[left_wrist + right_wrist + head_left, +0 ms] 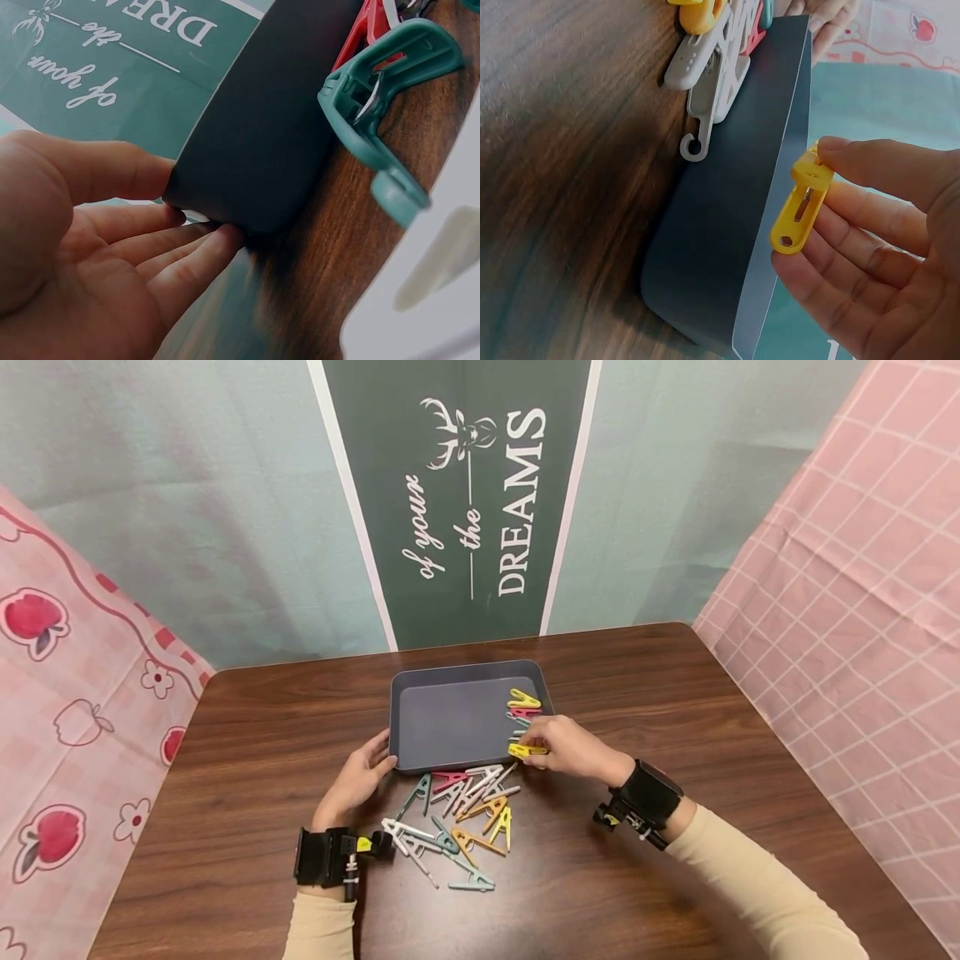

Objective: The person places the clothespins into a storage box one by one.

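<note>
"Yellow clip [524,751]: where do we have it?"

"At the tray's [450,722] near right corner, by the rim. Our right grip [570,747] is clamped on it, thumb against fingertips; whether it touches the tray we cannot tell."

"And our left grip [362,777]?"

"Clamped on the tray's near left corner."

"What do we see inside?"

"Clips along the right side: another yellow one [522,698] farthest, then a red one [527,712], then greenish ones, partly hidden by our fingers."

"On the desk [637,877]?"

"Jumbled clips in front of the tray: red, white, orange, yellow and a teal one [358,144]."
</note>
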Demonstrator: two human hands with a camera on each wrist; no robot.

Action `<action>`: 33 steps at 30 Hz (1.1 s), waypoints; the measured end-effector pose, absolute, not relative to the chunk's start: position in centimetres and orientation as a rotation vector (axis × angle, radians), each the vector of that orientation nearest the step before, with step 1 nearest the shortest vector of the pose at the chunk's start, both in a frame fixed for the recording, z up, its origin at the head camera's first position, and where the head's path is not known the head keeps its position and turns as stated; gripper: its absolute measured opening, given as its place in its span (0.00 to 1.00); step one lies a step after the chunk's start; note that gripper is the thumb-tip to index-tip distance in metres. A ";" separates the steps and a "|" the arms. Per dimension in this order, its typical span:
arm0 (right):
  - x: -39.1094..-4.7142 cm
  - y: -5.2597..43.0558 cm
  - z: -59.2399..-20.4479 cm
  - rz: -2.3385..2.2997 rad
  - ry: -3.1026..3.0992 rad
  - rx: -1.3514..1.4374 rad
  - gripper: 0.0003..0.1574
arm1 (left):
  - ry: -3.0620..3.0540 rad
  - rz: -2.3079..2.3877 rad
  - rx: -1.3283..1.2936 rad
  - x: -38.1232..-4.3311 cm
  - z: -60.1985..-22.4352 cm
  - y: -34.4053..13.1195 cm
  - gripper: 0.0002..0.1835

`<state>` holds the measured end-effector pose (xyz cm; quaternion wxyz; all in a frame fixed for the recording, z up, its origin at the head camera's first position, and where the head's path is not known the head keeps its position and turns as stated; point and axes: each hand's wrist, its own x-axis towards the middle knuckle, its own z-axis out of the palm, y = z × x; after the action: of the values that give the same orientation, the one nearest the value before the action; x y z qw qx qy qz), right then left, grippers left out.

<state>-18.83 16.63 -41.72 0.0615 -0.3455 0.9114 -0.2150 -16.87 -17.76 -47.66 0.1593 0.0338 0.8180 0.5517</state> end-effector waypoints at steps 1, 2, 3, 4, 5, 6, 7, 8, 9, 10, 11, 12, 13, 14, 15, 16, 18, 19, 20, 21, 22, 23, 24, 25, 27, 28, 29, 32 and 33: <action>-19.0 16.6 -41.7 -0.649 2.761 -1.033 0.11 | 2.338 1.580 0.096 -16.9 -47.7 -17.7 0.31; -19.1 16.6 -41.7 -0.644 2.768 -1.022 0.11 | 2.338 1.578 0.096 -16.9 -47.7 -17.7 0.31; -19.2 16.7 -41.7 -0.640 2.774 -1.009 0.11 | 2.339 1.575 0.097 -16.9 -47.7 -17.7 0.31; -19.4 16.7 -41.8 -0.640 2.782 -0.998 0.11 | 2.338 1.576 0.095 -16.9 -47.7 -17.7 0.31; -19.5 16.7 -41.8 -0.636 2.793 -0.986 0.12 | 2.335 1.579 0.092 -16.9 -47.7 -17.7 0.31; -19.6 16.7 -41.8 -0.634 2.804 -0.977 0.12 | 2.332 1.579 0.092 -16.9 -47.7 -17.7 0.32; -19.8 16.7 -41.8 -0.636 2.813 -0.967 0.11 | 2.328 1.581 0.094 -16.9 -47.7 -17.7 0.32; -19.9 16.7 -41.8 -0.634 2.822 -0.967 0.11 | 2.325 1.581 0.095 -16.9 -47.7 -17.7 0.32; -20.1 16.7 -41.8 -0.644 2.826 -0.963 0.11 | 2.322 1.582 0.095 -16.9 -47.7 -17.7 0.32; -20.2 16.7 -41.9 -0.648 2.831 -0.961 0.11 | 2.317 1.588 0.091 -16.9 -47.7 -17.7 0.32; -20.3 16.7 -41.9 -0.657 2.835 -0.957 0.11 | 2.315 1.589 0.090 -16.9 -47.7 -17.7 0.32; -20.4 16.7 -41.9 -0.667 2.835 -0.954 0.11 | 2.315 1.588 0.091 -16.9 -47.7 -17.7 0.32; -20.6 16.8 -41.9 -0.675 2.838 -0.948 0.11 | 2.313 1.587 0.092 -16.9 -47.7 -17.8 0.32; -20.7 16.8 -42.0 -0.679 2.844 -0.941 0.11 | 2.310 1.589 0.092 -16.9 -47.7 -17.8 0.32; -20.9 16.8 -42.0 -0.689 2.845 -0.930 0.11 | 2.308 1.591 0.091 -16.9 -47.7 -17.8 0.32; -21.0 16.8 -42.1 -0.690 2.850 -0.923 0.12 | 2.306 1.596 0.089 -16.9 -47.7 -17.7 0.32; -21.3 16.8 -42.2 -0.695 2.860 -0.911 0.12 | 2.305 1.597 0.088 -16.9 -47.7 -17.8 0.32; -21.4 16.8 -42.2 -0.698 2.865 -0.904 0.12 | 2.302 1.598 0.085 -16.8 -47.7 -17.8 0.32; -21.6 16.9 -42.2 -0.705 2.869 -0.895 0.12 | 2.299 1.602 0.082 -16.8 -47.7 -17.8 0.32; -21.7 16.9 -42.3 -0.715 2.871 -0.885 0.12 | 2.300 1.603 0.081 -16.8 -47.7 -17.8 0.32; -21.8 16.9 -42.3 -0.724 2.875 -0.874 0.12 | 2.300 1.599 0.082 -16.8 -47.7 -17.8 0.32; -22.0 16.9 -42.3 -0.733 2.878 -0.863 0.12 | 2.300 1.599 0.083 -16.8 -47.7 -17.8 0.32; -22.1 16.9 -42.4 -0.742 2.881 -0.854 0.13 | 2.300 1.601 0.086 -16.8 -47.7 -17.8 0.32; -22.3 16.9 -42.5 -0.755 2.882 -0.847 0.13 | 2.299 1.603 0.087 -16.8 -47.7 -17.7 0.32; -22.5 16.9 -42.6 -0.772 2.885 -0.846 0.14 | 2.300 1.599 0.091 -16.8 -47.7 -17.7 0.32; -22.6 16.9 -42.6 -0.776 2.889 -0.847 0.14 | 2.300 1.599 0.092 -16.8 -47.7 -17.7 0.32; -22.8 16.9 -42.7 -0.781 2.895 -0.847 0.14 | 2.299 1.602 0.092 -16.8 -47.7 -17.7 0.32; -23.3 16.7 -42.8 -0.794 2.916 -0.832 0.14 | 2.312 1.590 0.108 -16.8 -47.7 -17.8 0.32; -23.4 16.6 -42.9 -0.801 2.921 -0.819 0.14 | 2.320 1.584 0.115 -16.8 -47.7 -17.8 0.32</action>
<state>-23.44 16.64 -42.86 0.0018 -0.2611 0.9310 -0.2552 -16.80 -17.83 -47.66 0.1641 0.0404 0.8139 0.5559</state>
